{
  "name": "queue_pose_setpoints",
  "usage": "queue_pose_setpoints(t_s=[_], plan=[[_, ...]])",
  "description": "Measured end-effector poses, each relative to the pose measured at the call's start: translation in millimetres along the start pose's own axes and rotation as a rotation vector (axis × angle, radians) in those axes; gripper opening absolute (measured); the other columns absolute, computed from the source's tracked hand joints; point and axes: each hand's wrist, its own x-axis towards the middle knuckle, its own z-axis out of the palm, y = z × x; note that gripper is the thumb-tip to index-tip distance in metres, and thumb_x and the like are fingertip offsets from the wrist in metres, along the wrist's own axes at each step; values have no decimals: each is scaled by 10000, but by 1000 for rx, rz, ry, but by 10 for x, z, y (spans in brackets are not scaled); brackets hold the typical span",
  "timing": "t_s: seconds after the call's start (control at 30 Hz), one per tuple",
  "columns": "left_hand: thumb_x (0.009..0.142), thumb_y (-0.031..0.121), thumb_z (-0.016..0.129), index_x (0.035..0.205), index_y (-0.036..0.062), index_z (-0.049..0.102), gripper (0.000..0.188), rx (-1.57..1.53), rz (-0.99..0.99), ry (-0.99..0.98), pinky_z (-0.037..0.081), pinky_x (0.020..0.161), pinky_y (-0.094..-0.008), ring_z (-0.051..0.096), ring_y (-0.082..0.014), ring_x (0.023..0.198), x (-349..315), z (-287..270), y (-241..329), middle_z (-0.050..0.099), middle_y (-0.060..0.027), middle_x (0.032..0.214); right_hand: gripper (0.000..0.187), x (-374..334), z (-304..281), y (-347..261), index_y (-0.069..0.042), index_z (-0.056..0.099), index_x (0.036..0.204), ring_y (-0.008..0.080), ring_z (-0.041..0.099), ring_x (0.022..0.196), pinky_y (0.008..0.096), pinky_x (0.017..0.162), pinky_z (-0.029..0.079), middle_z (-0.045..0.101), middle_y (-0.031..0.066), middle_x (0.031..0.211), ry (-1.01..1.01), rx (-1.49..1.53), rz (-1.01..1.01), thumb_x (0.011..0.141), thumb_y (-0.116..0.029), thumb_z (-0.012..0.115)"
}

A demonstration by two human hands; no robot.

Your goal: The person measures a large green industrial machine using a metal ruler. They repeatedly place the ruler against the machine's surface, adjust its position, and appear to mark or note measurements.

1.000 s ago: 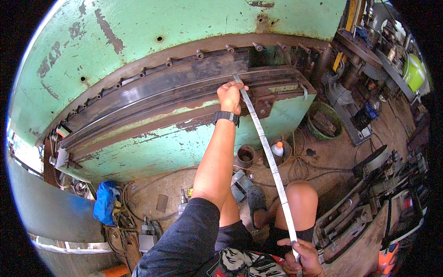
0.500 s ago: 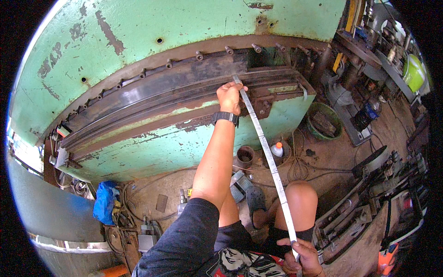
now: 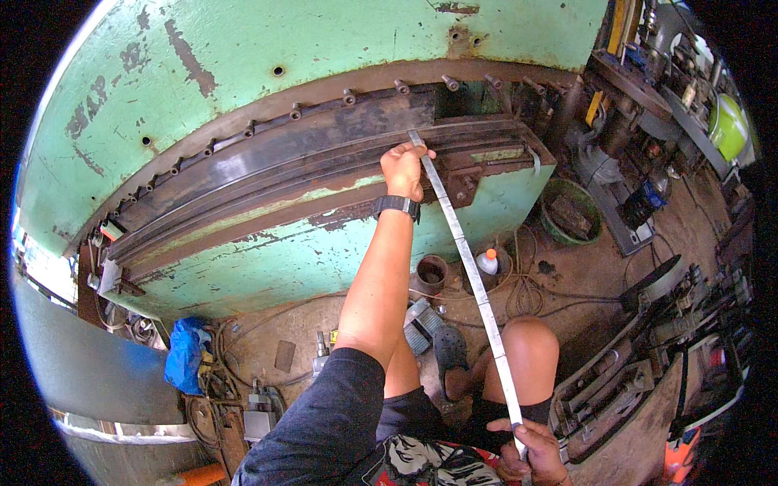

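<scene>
A long, narrow metal strip (image 3: 466, 255) with evenly spaced cross marks slants from the machine's bed down to my lap. Near its far end, my left hand (image 3: 403, 172) is closed on it, thumb and fingers pinching the edge. That far tip rests at the long dark die rails (image 3: 324, 162) of a green press brake (image 3: 235, 275). Low at the right, my right hand (image 3: 535, 454) grips the near end, thumb on top; the strip's last bit passes below the picture. A dark watch (image 3: 396, 208) sits on my left wrist.
A row of bolts (image 3: 349, 97) lines the upper beam. On the floor are a green basin (image 3: 570, 212), rusty pots (image 3: 431, 275) with an orange-capped bottle (image 3: 487, 261), and looped cables (image 3: 527, 293). A blue bag (image 3: 186, 353) stands left; metal machinery (image 3: 624, 381) lies right of my knee.
</scene>
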Motion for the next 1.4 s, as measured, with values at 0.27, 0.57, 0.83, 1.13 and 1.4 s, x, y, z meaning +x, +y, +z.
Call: queue_pose_setpoints(t_s=[0.27, 0.57, 0.83, 1.13, 1.4], plan=[[840, -20, 636, 917, -51, 658, 86, 10, -33, 9, 435, 652, -285, 623, -187, 701, -41, 46, 41, 701, -143, 797, 452, -14, -45, -19, 55, 487, 1324, 119, 299, 352, 297, 377, 270, 366, 52, 451, 23, -53, -16, 1039, -290, 424], [840, -40, 629, 910, -76, 642, 80, -1, -39, 24, 454, 692, -307, 638, -211, 722, -72, 66, 68, 688, -150, 829, 468, -15, -36, -31, 30, 469, 1351, 94, 337, 332, 262, 334, 281, 384, 8, 452, 5, 10, 4, 1040, -320, 444], [832, -51, 628, 875, -78, 645, 53, -25, -33, 35, 464, 720, -313, 641, -226, 727, -77, 70, 75, 681, -152, 828, 479, -11, -73, -27, 37, 464, 1354, 96, 341, 334, 263, 337, 282, 384, 14, 452, -16, 5, -11, 1035, -321, 459], [828, -61, 626, 854, -75, 640, 33, -22, -22, 18, 467, 714, -325, 641, -225, 719, -56, 72, 59, 673, -142, 806, 478, -35, -16, -54, 46, 464, 1351, 96, 331, 330, 260, 333, 272, 385, 17, 449, 26, 16, 13, 1038, -315, 451], [830, -59, 624, 850, -62, 634, 23, -25, -36, 26, 469, 678, -324, 645, -228, 701, -63, 79, 65, 672, -138, 802, 468, -44, -21, -59, 55, 476, 1335, 107, 315, 342, 277, 355, 271, 371, 35, 451, 11, -14, -12, 1037, -304, 441]])
